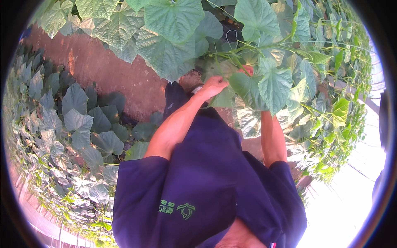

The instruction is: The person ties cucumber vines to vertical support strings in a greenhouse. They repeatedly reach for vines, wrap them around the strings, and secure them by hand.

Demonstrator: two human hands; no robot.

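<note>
My left hand (214, 87) is raised among cucumber-like vines, its fingers curled beside a broad green leaf (224, 97). Whether a leaf or stem is pinched in it cannot be made out. Just to the right, my right hand (247, 70) shows only in part, as leaves cover most of it and its wrist; its grasp is hidden. A large leaf (275, 85) hangs in front of the right forearm. Above both hands runs a green vine stem (273, 46) with thin side shoots, and a pale curled wire or string (231, 34) lies near it.
Large leaves (173, 21) overhang the top. A reddish-brown soil path (124, 74) crosses on the left, with a dense row of leafy plants (77, 124) beside it. More tall vines (338, 117) stand at right, where thin lines run among them. Dark clothing shows at the far right edge.
</note>
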